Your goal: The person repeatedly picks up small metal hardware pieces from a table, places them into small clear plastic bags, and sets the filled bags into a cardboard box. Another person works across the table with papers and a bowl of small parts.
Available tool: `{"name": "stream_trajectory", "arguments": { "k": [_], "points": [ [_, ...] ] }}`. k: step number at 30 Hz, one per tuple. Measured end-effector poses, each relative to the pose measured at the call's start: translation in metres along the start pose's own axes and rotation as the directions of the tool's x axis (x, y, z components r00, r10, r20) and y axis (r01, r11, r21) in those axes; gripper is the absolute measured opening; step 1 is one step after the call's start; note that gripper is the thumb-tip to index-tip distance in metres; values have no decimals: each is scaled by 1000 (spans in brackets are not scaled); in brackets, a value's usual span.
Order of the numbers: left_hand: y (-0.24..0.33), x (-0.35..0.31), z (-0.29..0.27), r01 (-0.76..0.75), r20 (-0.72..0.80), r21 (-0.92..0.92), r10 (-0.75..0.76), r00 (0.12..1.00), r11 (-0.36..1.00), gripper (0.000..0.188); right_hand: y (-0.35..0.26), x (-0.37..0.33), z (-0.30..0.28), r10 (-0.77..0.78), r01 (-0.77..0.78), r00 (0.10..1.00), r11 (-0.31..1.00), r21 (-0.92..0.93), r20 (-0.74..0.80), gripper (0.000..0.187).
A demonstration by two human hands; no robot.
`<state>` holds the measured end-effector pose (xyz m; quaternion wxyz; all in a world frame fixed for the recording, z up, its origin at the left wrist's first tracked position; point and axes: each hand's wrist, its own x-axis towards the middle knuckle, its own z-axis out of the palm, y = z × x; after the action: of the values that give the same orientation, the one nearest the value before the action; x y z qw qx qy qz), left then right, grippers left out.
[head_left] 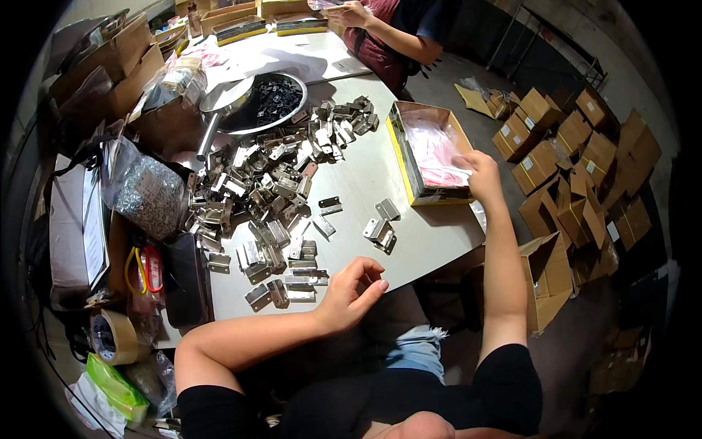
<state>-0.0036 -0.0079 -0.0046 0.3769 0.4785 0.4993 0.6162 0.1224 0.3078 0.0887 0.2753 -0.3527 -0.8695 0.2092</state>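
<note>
My left hand (349, 293) rests at the table's front edge, fingers loosely curled, thumb apart, nothing visible in it. My right hand (481, 178) reaches over the right side of an open cardboard box (413, 189), its fingers closed on a thin plastic bag (457, 174). Pink and clear bags (430, 150) fill the box. Between my hands lies a small group of bent metal brackets (380, 228). To their left spreads a large heap of similar metal brackets (274, 179), with several rows of them near my left forearm.
A metal pan (300, 119) of dark small parts stands behind the heap. At left are a bag of screws (150, 192), a dark case (184, 282) and a tape roll (113, 338). Another person (398, 36) stands across the table. Cardboard boxes (537, 172) cover the floor at right.
</note>
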Motion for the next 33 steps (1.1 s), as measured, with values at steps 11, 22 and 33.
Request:
{"name": "stream_trajectory", "arguments": {
  "k": [11,22,33],
  "points": [
    [1,4,2,177,116,-408,-141,983,896,16,-89,-188,62,-248,87,953,776,625,176,32],
    [-3,3,3,-56,69,-58,59,996,997,20,-96,-207,84,32,-45,999,831,555,33,26],
    [-4,3,3,-203,-112,107,215,970,973,18,-42,-215,67,240,-219,970,756,617,51,17]
  ]
}}
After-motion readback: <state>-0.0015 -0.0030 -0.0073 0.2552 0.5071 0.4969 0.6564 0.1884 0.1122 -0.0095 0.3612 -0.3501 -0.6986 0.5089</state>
